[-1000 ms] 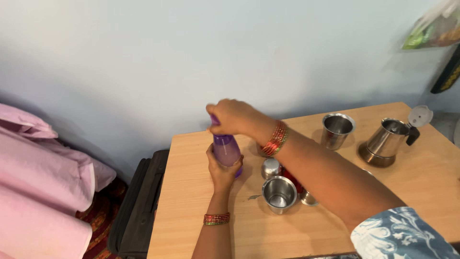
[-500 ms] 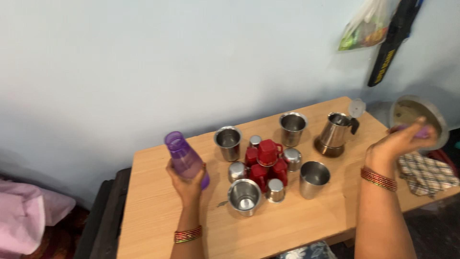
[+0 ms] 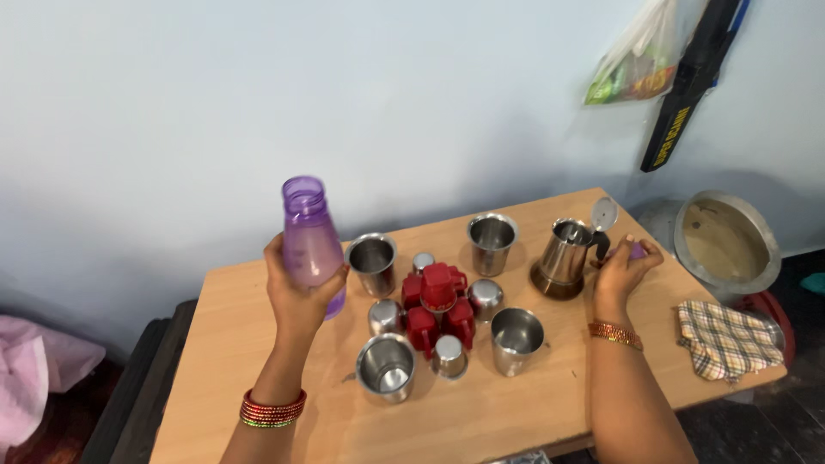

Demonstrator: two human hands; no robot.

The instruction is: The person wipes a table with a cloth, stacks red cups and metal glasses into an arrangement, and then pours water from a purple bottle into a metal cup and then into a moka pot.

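While closed round the lower body of the purple plastic bottle (image 3: 308, 232), holding it with the left hand (image 3: 296, 292), upright, uncapped and raised above the left part of the wooden table (image 3: 223, 344). Curled with the right hand (image 3: 623, 266) round a small purple cap (image 3: 637, 250), pinched near the fingertips, just beside the steel coffee pot (image 3: 563, 258) with its lid flipped up. Judged as the open-bottle stage: cap off, bottle lifted, nothing tipped yet. Calls next for a steady wrist and care over where the open mouth points. Crowded below: one steel tumbler (image 3: 371, 262) just right of the bottle, more tumblers around, and a cluster of red cups (image 3: 436, 301) in the middle with small steel cups among them. Easy to knock on any way down. Farther right, a checked cloth (image 3: 726, 339) at the table edge and a large metal pot (image 3: 726, 241) beyond it.
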